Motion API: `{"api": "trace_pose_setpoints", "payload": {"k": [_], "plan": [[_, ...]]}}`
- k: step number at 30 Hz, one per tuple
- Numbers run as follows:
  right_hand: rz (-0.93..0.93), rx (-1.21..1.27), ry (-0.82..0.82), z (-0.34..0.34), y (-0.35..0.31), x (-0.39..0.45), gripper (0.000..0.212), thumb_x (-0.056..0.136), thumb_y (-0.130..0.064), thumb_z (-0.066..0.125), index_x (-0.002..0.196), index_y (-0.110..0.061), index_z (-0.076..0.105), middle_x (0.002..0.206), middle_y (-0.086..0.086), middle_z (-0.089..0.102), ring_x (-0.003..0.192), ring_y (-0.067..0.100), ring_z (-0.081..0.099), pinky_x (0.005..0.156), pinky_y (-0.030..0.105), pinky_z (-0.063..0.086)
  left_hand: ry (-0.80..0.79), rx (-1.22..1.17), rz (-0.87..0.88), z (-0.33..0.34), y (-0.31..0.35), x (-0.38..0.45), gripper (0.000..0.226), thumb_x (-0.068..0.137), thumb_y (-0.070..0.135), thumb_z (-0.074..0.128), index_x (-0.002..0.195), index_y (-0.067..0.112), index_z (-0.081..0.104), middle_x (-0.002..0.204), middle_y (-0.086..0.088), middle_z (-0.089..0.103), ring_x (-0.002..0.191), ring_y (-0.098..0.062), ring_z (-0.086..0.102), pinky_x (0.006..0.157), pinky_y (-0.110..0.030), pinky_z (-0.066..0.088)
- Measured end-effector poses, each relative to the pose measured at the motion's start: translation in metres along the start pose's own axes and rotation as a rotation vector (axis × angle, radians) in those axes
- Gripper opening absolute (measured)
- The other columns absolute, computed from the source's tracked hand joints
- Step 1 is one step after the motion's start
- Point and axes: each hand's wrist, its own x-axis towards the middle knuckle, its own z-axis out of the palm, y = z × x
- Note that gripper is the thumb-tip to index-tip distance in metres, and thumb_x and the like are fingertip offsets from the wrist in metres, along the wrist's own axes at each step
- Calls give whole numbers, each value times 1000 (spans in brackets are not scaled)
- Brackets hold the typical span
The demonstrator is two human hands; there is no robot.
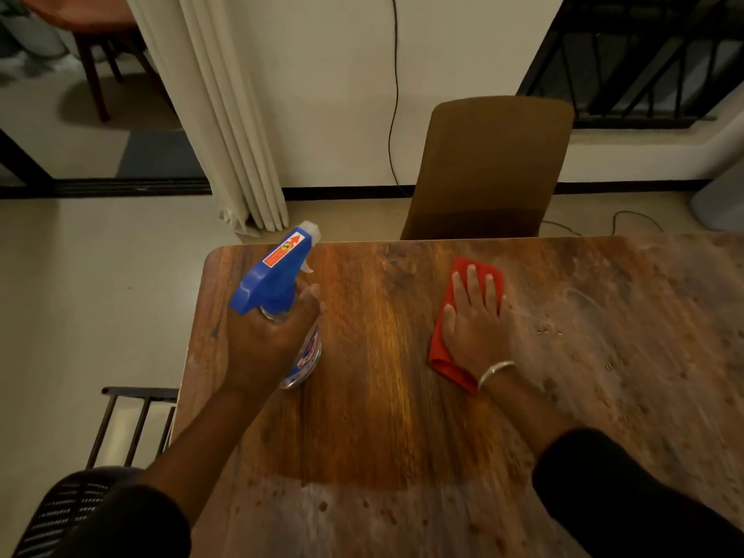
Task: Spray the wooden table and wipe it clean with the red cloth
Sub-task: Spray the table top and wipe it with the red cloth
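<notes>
Head camera is looking down on a wooden table (362, 396) whose middle strip is showing a darker, glossier sheen, while the surface to the right and along the near edge is looking dull, hazy and speckled with small spots. The left hand (269, 340) is gripping a spray bottle (282, 283) by its neck, fingers curled tightly round it just under the blue trigger head, with the clear nozzle pointing away toward the table's far edge; the bottle's clear lower body with a printed label is showing beneath the hand, and I cannot tell whether it is touching the tabletop. The right hand (475, 320) is lying flat on a red cloth (447, 356), fingers straight and slightly spread, palm pressing the cloth against the wood near the boundary between the glossy and hazy areas. The cloth is folded, sticking out past the fingertips and beside the wrist. A silver bangle (496, 372) is sitting on the right wrist, and both forearms are ending in dark sleeves. A brown chair (487, 167) is standing at the far side of the table, its backrest rising above the edge. Pale curtains (225, 114) are hanging to the left against a light wall, with a thin black cable (394, 94) running down the wall beside them.
</notes>
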Motion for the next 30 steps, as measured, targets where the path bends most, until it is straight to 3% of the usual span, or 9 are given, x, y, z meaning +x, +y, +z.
{"api": "trace_pose_setpoints", "payload": {"k": [2,4,6,11,15,20,25,29,30], "plan": [[15,9,28,-3,-20,42,66,110,-45,26,170,-20,13,178,10,4,164,40,2,129,65,14,38,-55,9,1,2,-8,56,81,38,63,104,-12,54,84,-25,63,77,-24,66,77,-19,56],[-31,28,23,-5,-55,72,67,111,-45,28,170,-21,11,179,10,3,164,41,0,129,67,12,53,-76,-11,4,4,-15,57,79,38,63,103,-13,54,84,-27,63,77,-28,65,78,-22,57],[-145,27,20,0,-94,79,67,110,-45,29,170,-21,12,179,8,4,164,39,0,129,66,11,46,-47,-41,9,5,-19,42,82,28,64,97,-11,56,79,-27,62,71,-31,64,74,-27,57],[-480,42,1,21,-109,4,66,109,-47,31,169,-25,17,179,3,6,165,32,-1,131,63,10,60,36,-26,16,13,-9,14,85,21,66,87,10,57,67,-5,57,63,-7,63,68,-17,56],[-359,0,1,11,-32,-15,65,108,-46,25,170,-26,15,179,1,5,165,30,1,132,59,13,78,-2,-36,10,3,-4,28,89,7,67,101,-15,54,81,-28,60,74,-30,64,78,-33,57],[-93,34,4,-8,-47,71,65,110,-45,27,170,-22,14,179,6,6,164,38,0,130,65,12,89,-71,-96,7,2,-15,52,79,29,65,106,-13,52,82,-21,61,73,-19,66,77,-32,57],[-330,47,-17,6,-151,87,64,110,-45,34,168,-25,21,177,5,18,164,39,5,129,67,9,91,-66,-126,10,1,-14,38,88,16,69,106,-13,53,86,-26,62,80,-25,67,83,-38,58],[-527,65,3,23,-134,13,64,108,-45,34,168,-29,19,178,0,12,165,31,0,131,62,7,59,22,-169,8,7,-15,4,93,4,59,92,3,56,75,-2,55,65,-10,60,64,-13,51],[-519,64,1,25,-112,-5,64,108,-45,32,169,-31,18,178,-1,10,165,29,-1,131,60,7,33,17,-210,8,9,-15,15,95,3,57,84,13,53,71,0,52,63,-9,56,63,-14,48]]}}
